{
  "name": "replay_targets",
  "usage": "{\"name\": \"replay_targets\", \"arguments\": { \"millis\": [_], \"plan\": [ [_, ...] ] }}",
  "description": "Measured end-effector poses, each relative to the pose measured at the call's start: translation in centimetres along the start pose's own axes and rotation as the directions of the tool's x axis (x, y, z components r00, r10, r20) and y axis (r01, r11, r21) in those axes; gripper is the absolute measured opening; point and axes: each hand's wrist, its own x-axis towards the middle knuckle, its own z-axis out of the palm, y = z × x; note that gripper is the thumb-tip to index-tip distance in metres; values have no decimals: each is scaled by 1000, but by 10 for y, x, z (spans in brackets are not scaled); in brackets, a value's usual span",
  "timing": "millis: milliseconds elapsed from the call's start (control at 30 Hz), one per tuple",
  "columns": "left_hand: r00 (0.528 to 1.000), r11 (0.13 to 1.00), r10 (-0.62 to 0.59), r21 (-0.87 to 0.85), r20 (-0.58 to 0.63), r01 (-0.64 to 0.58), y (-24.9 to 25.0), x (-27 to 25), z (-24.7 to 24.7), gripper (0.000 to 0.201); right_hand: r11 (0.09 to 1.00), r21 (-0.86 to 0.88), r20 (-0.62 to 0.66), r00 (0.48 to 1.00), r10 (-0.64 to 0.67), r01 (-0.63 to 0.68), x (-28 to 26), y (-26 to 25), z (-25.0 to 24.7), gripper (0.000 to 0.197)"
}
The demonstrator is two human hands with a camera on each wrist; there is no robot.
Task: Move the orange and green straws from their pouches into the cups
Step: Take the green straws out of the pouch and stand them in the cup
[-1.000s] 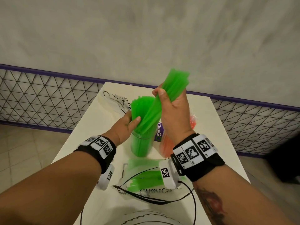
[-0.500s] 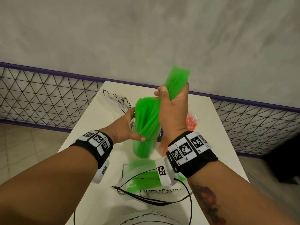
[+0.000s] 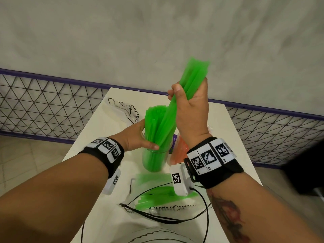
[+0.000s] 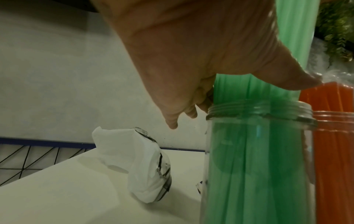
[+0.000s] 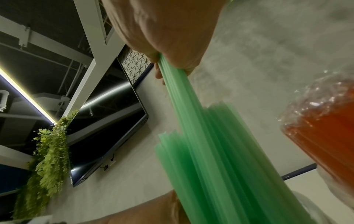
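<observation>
My right grip [image 3: 191, 109] is clenched around a bundle of green straws [image 3: 184, 90], tilted with its top toward one o'clock and its lower ends down among the green straws standing in the clear cup [image 3: 154, 160]. My left grip [image 3: 138, 135] wraps those standing straws just above the cup's threaded rim, thumb across the front. At three o'clock of that cup, touching it, the orange straws [image 4: 337, 136] stand in a second cup, plastic wrap crinkled over their tops. The green pouch [image 3: 157, 195] lies flat on the bench [image 3: 98, 127] at six o'clock, some straws inside. A crumpled white pouch [image 3: 126, 109] sits at eleven o'clock.
</observation>
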Motion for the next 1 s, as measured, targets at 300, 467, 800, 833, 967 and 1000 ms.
{"name": "replay_targets", "arguments": {
  "millis": [300, 467, 800, 833, 967, 1000],
  "plan": [
    [994, 992, 22, -120, -103, -34, -4, -2, 20, 98, 984, -172, 110, 991, 75, -55, -19, 25, 7, 23],
    [989, 981, 83, -163, -118, -102, -7, -5, 29, 124, 893, -448, 212, 967, 142, -33, -23, 40, 1, 31],
    [986, 988, 19, -148, -167, -44, -13, -3, 34, 117, 681, -522, 508, 828, -236, 514, 17, 1, 3, 66],
    [987, 990, 14, -136, -161, -37, -14, -3, 33, 117, 651, -559, 578, 805, -138, 513, 19, 3, 4, 60],
    [994, 1000, -22, -23, -109, 20, -19, 7, 31, 109, 554, -699, 666, 695, 272, 452, -5, 21, 4, 57],
    [996, 999, -36, 29, -86, 39, -16, 7, 31, 104, 492, -708, 680, 676, 283, 507, -14, 26, 3, 60]
  ]
}}
